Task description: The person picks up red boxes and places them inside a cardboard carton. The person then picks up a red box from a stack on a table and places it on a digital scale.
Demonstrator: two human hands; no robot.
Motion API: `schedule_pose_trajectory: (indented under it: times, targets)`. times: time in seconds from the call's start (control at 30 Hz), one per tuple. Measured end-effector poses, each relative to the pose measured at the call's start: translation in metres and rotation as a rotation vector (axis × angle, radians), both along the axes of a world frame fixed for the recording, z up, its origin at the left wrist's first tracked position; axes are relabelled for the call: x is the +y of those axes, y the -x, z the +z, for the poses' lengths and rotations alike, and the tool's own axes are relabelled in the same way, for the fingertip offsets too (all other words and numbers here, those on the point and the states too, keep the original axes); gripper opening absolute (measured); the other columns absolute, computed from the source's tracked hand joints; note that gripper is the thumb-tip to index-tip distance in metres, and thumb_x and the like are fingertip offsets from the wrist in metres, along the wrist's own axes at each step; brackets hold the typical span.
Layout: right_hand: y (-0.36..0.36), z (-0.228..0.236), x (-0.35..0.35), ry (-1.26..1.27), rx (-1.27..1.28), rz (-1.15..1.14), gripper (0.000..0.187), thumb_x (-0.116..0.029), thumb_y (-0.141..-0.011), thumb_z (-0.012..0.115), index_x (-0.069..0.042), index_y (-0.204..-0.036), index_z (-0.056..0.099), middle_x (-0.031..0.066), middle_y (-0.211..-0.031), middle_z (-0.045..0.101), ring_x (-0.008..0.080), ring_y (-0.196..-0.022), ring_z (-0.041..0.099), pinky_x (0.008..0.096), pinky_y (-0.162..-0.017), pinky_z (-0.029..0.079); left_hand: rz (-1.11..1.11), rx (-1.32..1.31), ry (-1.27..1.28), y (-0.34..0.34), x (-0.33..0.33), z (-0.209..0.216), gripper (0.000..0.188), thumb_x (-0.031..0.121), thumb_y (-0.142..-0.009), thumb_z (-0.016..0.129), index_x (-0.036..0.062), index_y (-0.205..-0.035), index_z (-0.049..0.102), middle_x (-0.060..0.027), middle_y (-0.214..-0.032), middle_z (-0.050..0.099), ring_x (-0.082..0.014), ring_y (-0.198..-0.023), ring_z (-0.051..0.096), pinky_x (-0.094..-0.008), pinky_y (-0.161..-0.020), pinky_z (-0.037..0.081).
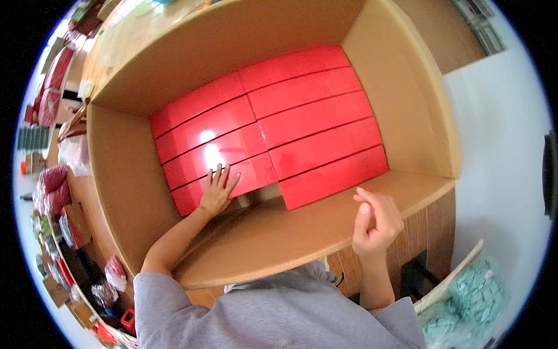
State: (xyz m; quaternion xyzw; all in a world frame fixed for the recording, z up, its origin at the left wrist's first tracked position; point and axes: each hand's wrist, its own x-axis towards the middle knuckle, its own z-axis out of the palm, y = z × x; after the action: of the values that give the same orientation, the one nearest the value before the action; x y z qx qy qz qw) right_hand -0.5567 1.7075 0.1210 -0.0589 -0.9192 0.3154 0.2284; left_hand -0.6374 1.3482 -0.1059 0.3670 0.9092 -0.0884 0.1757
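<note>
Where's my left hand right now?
In the head view, your left hand lies flat inside the cardboard box, on the nearest red box of the left column, beside the small gap.

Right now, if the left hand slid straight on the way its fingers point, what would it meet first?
The left hand already lies flat on a red box; straight on it would cross the next red box in that column, probably.

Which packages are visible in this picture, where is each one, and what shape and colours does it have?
Large cardboard carton: centre, open, brown, rectangular.
Red boxes: flat, glossy, long, lying in two columns on the carton floor; the left hand rests on the nearest left one.
Right hand: at the carton's near edge, holding nothing visible.
Pale green packets: lower right, piled.
Red bags: far left, bulging.
</note>
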Motion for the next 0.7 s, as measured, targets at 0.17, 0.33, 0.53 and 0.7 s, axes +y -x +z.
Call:
schedule_pose_trajectory:
  times: [0.17,0.33,0.53,0.7]
  targets:
    - [-0.006,0.000,-0.005,0.007,0.002,-0.049,0.017,-0.008,-0.087,0.054,-0.002,-0.095,0.068,0.0103,-0.077,0.067,0.0255,-0.072,0.064,0.0357,-0.065,0.049,-0.017,-0.038,-0.114,0.010,0.005,0.019,0.094,0.047,-0.078,0.068,0.0139,-0.149,0.017,-0.0237,-0.150,0.021,-0.0428,-0.139,0.020,-0.0544,-0.111,0.021]
    - [-0.005,0.003,-0.016,0.035,-0.092,-0.071,0.017,-0.009,-0.090,0.055,-0.002,-0.100,0.067,0.0108,-0.081,0.067,0.0227,-0.075,0.064,0.0335,-0.065,0.048,0.112,-0.134,-0.288,0.024,-0.012,0.071,0.072,0.048,-0.087,0.056,0.0073,-0.142,0.034,-0.0209,-0.130,0.048,-0.0370,-0.119,0.048,-0.0491,-0.102,0.036]
    - [-0.014,0.027,-0.134,0.054,0.070,0.359,0.016,-0.003,-0.088,0.055,-0.001,-0.099,0.066,0.0113,-0.083,0.067,0.0224,-0.074,0.064,0.0335,-0.067,0.050,0.221,0.153,-0.634,-0.033,-0.082,0.231,0.056,0.037,-0.090,0.056,0.0049,-0.134,0.044,-0.0176,-0.104,0.060,-0.0339,-0.096,0.059,-0.0442,-0.088,0.046]
    - [-0.065,0.042,-0.338,0.145,0.147,1.101,0.016,0.000,-0.080,0.060,-0.003,-0.095,0.067,0.0113,-0.079,0.066,0.0256,-0.070,0.063,0.0348,-0.065,0.050,0.712,0.266,-0.920,-0.216,-0.227,0.261,0.048,0.028,-0.092,0.057,0.0079,-0.134,0.047,-0.0167,-0.122,0.057,-0.0324,-0.112,0.055,-0.0413,-0.095,0.044]
